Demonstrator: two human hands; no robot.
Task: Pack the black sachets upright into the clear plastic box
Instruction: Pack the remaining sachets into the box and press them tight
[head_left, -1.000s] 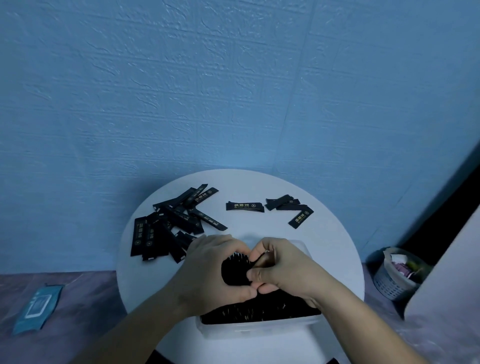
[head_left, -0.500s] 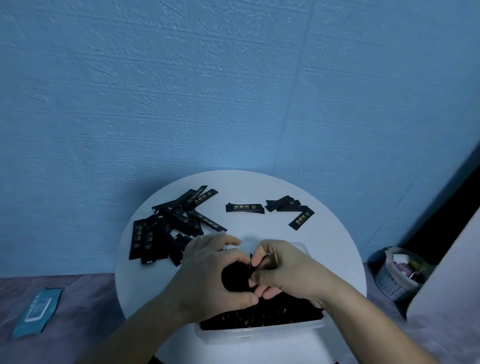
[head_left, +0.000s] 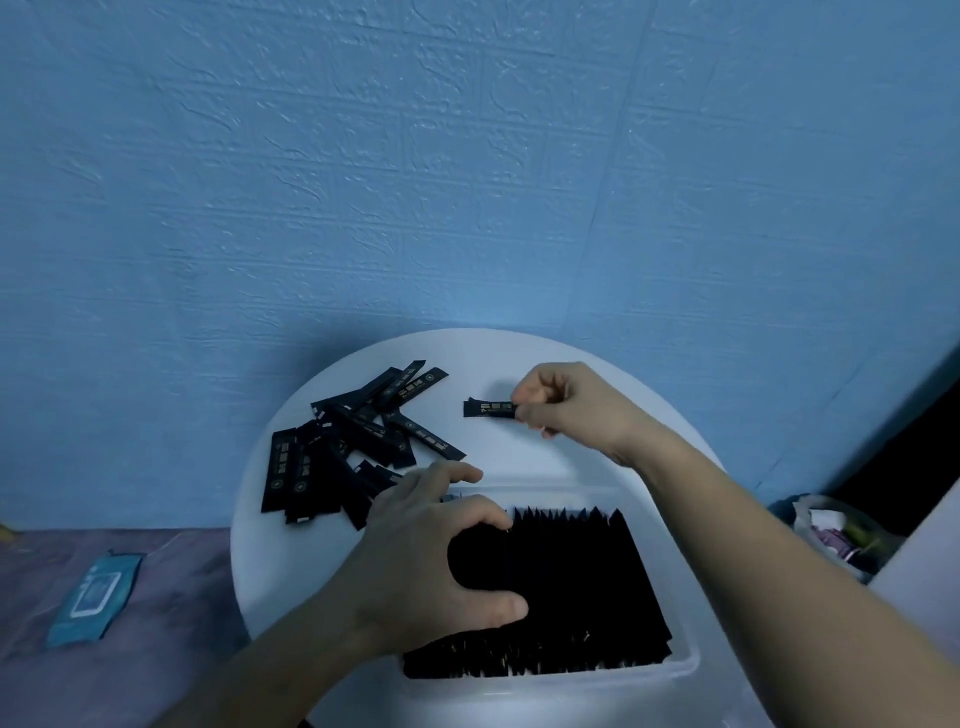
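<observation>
**A:** Fingers on the left hand (head_left: 431, 561), how do they lie?

**B:** Curved. The thumb is on the near side and the forefinger on the far side, clasping the left end of the packed sachets (head_left: 571, 582) in the box (head_left: 550, 688).

**A:** And the right hand (head_left: 571, 405)?

**B:** It is held out over the far side of the table (head_left: 519, 348), knuckles up. Its fingertips pinch one end of a single sachet (head_left: 488, 409). I cannot tell whether that one is lifted or touches the tabletop.

**A:** How do the sachets look?

**B:** They are long, thin black strips with pale print. A loose pile (head_left: 353, 447) lies flat and crisscrossed on the left of the table, just beside the box's far left corner.

**A:** The box?

**B:** It is clear plastic and sits at the table's near edge. It is filled nearly across with sachets standing on end in tight rows, their notched tops showing. A blue wipes pack (head_left: 96, 597) lies on the floor to the left. A basket (head_left: 802, 506) with crumpled bits inside stands to the right.
</observation>
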